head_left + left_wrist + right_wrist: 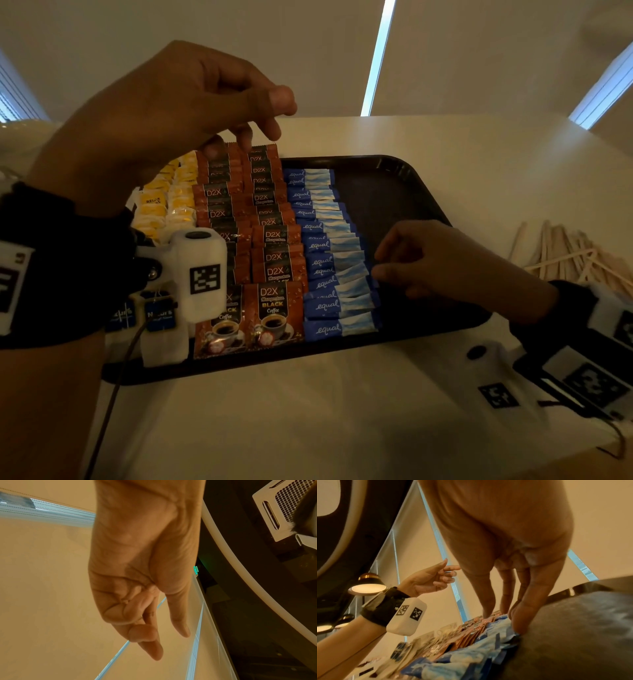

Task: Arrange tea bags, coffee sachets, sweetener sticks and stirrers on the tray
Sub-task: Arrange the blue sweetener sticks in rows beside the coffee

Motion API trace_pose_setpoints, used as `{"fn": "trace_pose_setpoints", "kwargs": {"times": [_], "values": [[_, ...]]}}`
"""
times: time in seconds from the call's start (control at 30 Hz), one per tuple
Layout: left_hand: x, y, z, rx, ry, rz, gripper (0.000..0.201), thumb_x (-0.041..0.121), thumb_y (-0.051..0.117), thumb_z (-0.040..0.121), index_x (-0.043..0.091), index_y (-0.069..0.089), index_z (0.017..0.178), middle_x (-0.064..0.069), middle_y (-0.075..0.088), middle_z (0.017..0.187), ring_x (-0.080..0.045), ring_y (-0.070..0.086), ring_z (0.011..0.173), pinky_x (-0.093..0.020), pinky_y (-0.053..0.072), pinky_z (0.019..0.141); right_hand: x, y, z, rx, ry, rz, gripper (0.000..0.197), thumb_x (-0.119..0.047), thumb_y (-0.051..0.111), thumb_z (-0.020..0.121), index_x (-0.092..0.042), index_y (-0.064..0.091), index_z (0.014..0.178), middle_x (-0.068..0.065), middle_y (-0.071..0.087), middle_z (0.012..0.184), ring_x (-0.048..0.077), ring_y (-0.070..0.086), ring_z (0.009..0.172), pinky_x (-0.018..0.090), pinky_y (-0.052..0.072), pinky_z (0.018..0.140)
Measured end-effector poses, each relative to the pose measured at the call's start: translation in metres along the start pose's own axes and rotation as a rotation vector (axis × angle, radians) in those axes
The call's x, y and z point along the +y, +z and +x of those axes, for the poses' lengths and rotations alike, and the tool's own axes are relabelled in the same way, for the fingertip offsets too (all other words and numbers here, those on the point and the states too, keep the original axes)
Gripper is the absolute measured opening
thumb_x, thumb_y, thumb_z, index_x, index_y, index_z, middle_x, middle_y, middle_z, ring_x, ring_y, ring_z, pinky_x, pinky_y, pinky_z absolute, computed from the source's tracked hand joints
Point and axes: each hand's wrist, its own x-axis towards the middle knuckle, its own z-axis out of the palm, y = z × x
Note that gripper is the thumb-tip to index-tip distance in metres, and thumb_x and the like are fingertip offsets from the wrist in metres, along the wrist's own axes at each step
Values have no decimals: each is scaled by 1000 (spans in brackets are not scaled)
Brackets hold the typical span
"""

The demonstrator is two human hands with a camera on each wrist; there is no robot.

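The dark tray (394,192) sits on the white bench (308,411) and carries rows running front to back: yellow and white tea bags (171,202) at the left, two columns of brown coffee sachets (267,240) in the middle, then a column of blue sweetener sticks (329,260), with bare tray to their right. The wooden stirrers (568,253) lie in a loose heap on the bench, off the tray's right edge. The right hand (442,260) is low over the tray, fingertips touching the right ends of the sticks; only the right wrist view shows this closely, with straight fingers (529,601) pressing down on the blue packets' edge and gripping nothing. The left hand (164,113) is raised above the far end of the sachets; the head view makes its fingertips seem to meet the top sachets, but the right wrist view shows it lifted clear in the air, and the left wrist view shows loosely curled fingers (147,632) holding nothing, with only ceiling and wall behind them. Both wrists wear dark straps with white camera units (202,270).
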Motion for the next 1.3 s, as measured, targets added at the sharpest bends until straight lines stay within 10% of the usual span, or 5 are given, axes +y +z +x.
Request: {"fn": "trace_pose_setpoints", "kwargs": {"times": [0.13,0.37,0.7,1.1,1.3], "values": [[0,0,0,4,5,12,47,58,60,61,26,70,93,7,71,82,0,55,59,-11,38,41,-12,2,5,37,-214,-250,20,-31,66,83,-30,60,102,-13,57,87,-7,53,75,3,39,65],[0,-2,-2,21,17,9,46,55,60,65,22,70,96,8,70,80,0,54,60,-10,38,41,-23,20,10,-125,-345,-442,43,-40,66,81,-40,52,122,-12,28,111,3,24,108,20,31,86],[1,-3,-2,31,29,15,47,54,59,67,20,70,98,9,70,80,-1,54,60,-10,38,42,-28,29,11,-170,-402,-442,22,-33,63,86,-29,62,108,-20,38,91,-4,35,99,11,37,75],[0,-4,-3,33,14,30,46,50,59,70,18,70,102,8,70,81,-1,53,59,-10,38,42,-27,13,7,0,76,16,59,-33,47,96,-19,22,146,7,37,143,11,45,108,20,43,79],[0,-3,-2,19,11,46,47,52,60,68,20,70,100,9,71,80,-1,53,58,-10,38,42,-26,5,2,-87,222,461,42,-31,43,97,-15,39,136,9,47,134,21,51,114,35,46,93]]}}
